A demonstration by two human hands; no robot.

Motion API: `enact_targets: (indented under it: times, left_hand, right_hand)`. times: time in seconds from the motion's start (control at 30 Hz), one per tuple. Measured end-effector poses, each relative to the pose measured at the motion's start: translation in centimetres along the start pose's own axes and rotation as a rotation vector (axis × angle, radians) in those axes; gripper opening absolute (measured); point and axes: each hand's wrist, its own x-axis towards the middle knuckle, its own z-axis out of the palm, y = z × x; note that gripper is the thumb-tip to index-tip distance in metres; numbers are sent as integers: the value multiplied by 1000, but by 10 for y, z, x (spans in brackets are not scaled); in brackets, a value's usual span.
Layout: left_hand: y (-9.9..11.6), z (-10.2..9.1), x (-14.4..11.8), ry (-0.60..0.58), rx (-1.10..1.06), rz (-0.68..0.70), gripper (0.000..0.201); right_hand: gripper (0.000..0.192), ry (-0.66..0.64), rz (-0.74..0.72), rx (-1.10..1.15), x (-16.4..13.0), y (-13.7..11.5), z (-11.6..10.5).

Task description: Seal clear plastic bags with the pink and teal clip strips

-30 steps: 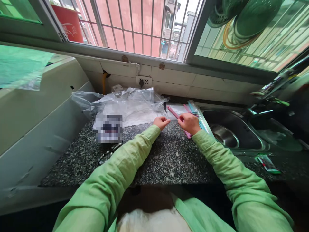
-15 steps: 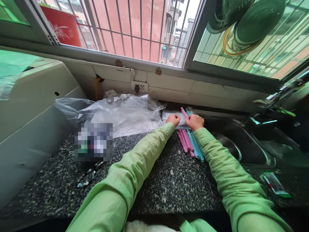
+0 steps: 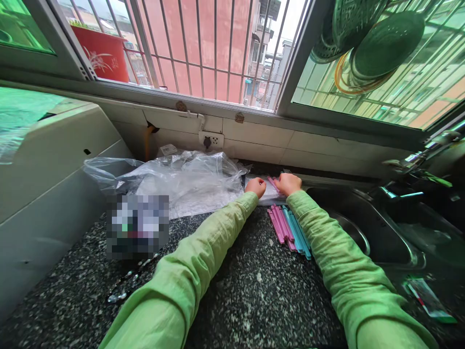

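Note:
My left hand (image 3: 256, 186) and my right hand (image 3: 288, 183) reach to the back of the speckled countertop (image 3: 232, 281). Between them they pinch a pink sealing stick (image 3: 272, 182) lying on a small clear bag (image 3: 267, 193). Both arms wear green sleeves. A bundle of pink and teal sealing sticks (image 3: 288, 230) lies on the counter just under my right forearm.
Crumpled clear plastic bags (image 3: 181, 179) lie left of my hands. A steel sink (image 3: 366, 228) with a tap (image 3: 399, 194) is on the right. A small packet (image 3: 428, 300) lies near the counter's right front. A wall socket (image 3: 210, 141) sits below the barred window.
My hands carried a pink stick from the counter's middle back to the small bag by the wall. The stick bundle now lies uncovered beside my right forearm.

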Motion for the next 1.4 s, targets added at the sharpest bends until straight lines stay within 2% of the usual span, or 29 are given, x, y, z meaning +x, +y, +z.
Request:
enact_targets:
  times: [0.07, 0.13, 0.33, 0.47, 0.6, 0.77, 0.9, 1.0, 1.1, 1.2, 1.3, 1.4]
  left_hand:
    - [-7, -11, 1, 35, 27, -23, 32]
    - [-15, -21, 3, 55, 96, -75, 36]
    - [-37, -36, 9, 27, 171, -112, 40]
    - [-45, -36, 15, 30, 118, -121, 38]
    - [-48, -33, 20, 28, 7, -132, 34]
    - [-39, -25, 11, 24, -98, -126, 31]
    - [-30, -22, -11, 64, -196, -106, 26]
    - [-32, -28, -32, 129, -266, -106, 23]
    - [-46, -45, -57, 210, -319, -120, 22]
    - [-66, -70, -82, 271, -359, -126, 18]
    - [-87, -95, -107, 259, -501, -84, 14]
    - [-107, -112, -130, 209, -519, -69, 18]
  right_hand:
    - [33, 10, -39, 141, 16, -15, -1]
    - [28, -45, -42, 356, 34, -33, 3]
    - [36, -95, 34, 507, 76, -77, 37]
    - [28, -96, 90, 555, 88, -89, 56]
    - [23, -38, 105, 574, 83, -85, 52]
    - [25, 76, 93, 613, 58, -65, 27]
    - [26, 150, 36, 678, 26, -49, 11]
    - [26, 175, -20, 735, -5, -41, 7]
    - [23, 176, -96, 868, -40, -39, 6]
    - [21, 170, -198, 1026, -77, -42, 8]
    - [21, 133, -291, 1066, -110, -51, 11]
    - [21, 75, -370, 1055, -138, -65, 16]
